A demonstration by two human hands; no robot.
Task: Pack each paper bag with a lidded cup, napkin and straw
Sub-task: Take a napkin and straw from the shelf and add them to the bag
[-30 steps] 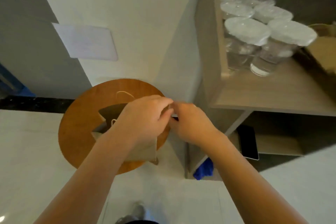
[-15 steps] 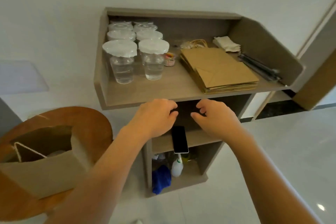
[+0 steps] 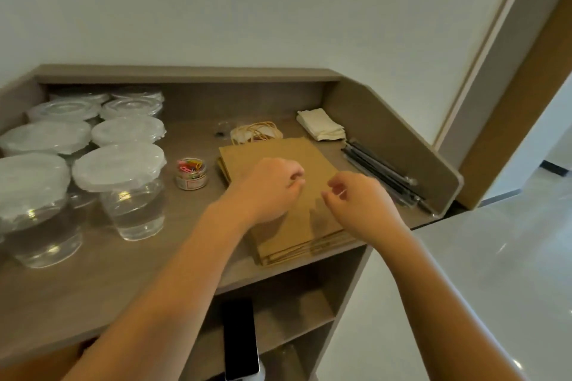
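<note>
A stack of flat brown paper bags [image 3: 278, 151] lies on the wooden counter [image 3: 123, 272]. My left hand [image 3: 269, 189] and my right hand [image 3: 359, 204] hover just above the stack, fingers loosely curled, holding nothing. Several clear lidded cups [image 3: 123, 182] stand at the counter's left. Folded white napkins [image 3: 320, 125] lie at the back right. Dark wrapped straws [image 3: 380, 170] lie along the right wall of the counter.
A small jar of coloured paper clips [image 3: 191, 173] stands between cups and bags. Rubber bands [image 3: 257, 131] lie behind the bags. A black phone [image 3: 240, 340] rests on the lower shelf. Raised walls edge the counter at back and right.
The view swung from the round table with the open bag to the counter. Both hands rose from the counter's front edge to above the bag stack.
</note>
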